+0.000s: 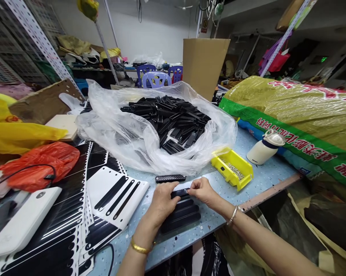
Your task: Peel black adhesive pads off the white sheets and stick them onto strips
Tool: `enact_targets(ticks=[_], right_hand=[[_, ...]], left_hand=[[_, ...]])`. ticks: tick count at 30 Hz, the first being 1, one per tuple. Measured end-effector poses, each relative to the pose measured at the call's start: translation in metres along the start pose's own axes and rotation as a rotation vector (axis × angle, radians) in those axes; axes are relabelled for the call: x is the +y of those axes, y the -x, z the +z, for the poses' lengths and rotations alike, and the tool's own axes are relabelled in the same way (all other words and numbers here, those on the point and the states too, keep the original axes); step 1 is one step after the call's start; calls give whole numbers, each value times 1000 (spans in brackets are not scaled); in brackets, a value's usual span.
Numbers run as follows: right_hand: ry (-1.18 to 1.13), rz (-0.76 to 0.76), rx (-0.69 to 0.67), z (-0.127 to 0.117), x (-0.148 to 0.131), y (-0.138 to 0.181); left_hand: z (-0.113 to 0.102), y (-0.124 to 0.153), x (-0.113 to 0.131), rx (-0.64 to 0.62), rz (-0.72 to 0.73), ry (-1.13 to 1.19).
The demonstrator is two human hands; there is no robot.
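- 2 hands work on 1 short black strip (181, 193) near the front edge of the table (264, 176). The left hand (161, 201) presses down over its left end and the right hand (203, 191) pinches its right end with the fingertips.
- 3 more dark strips (181, 218) seem to lie in a row right under that one, between the wrists.
- Step in hand, as I judge it: lining this strip up with the row, or lifting it off; I cannot tell which.
- Any next move calls for both ends kept level and a light, even grip, since the strip looks thin.
- 1 perforated black bar (170, 178) lies just beyond the fingers, untouched.
- 1 yellow tray (223, 168) of small metal bits (234, 170), too many to count, sits near the right hand.
- 1 white bottle (264, 147) lies farther right.
- 1 clear bag (127, 142) holds a heap of black pieces (173, 119), dozens at least.
- 1 white sheet (118, 195) to the left carries 3 long black strips.
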State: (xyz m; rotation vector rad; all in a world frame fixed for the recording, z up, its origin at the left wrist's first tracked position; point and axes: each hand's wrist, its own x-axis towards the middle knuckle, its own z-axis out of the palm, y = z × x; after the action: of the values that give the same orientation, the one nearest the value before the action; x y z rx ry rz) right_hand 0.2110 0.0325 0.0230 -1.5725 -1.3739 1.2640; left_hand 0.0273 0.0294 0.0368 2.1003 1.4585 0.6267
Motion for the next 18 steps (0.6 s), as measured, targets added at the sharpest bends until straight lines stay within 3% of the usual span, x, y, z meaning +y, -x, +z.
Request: enact_targets(ticks=[4, 8, 11, 14, 18], right_hand=[[-35, 8, -17, -1, 0, 0], [-25, 1, 10, 2, 0, -1], [-15, 7, 23, 3, -2, -1], [-25, 13, 18, 2, -3, 0], [9, -21, 26, 3, -7, 2]], left_hand=[[-12, 19, -24, 139, -34, 19], [-7, 35, -39, 369, -142, -1], [-4, 42, -40, 448, -168, -135], [-5, 45, -35, 357, -203, -187], [-6, 42, -31, 143, -232, -36]])
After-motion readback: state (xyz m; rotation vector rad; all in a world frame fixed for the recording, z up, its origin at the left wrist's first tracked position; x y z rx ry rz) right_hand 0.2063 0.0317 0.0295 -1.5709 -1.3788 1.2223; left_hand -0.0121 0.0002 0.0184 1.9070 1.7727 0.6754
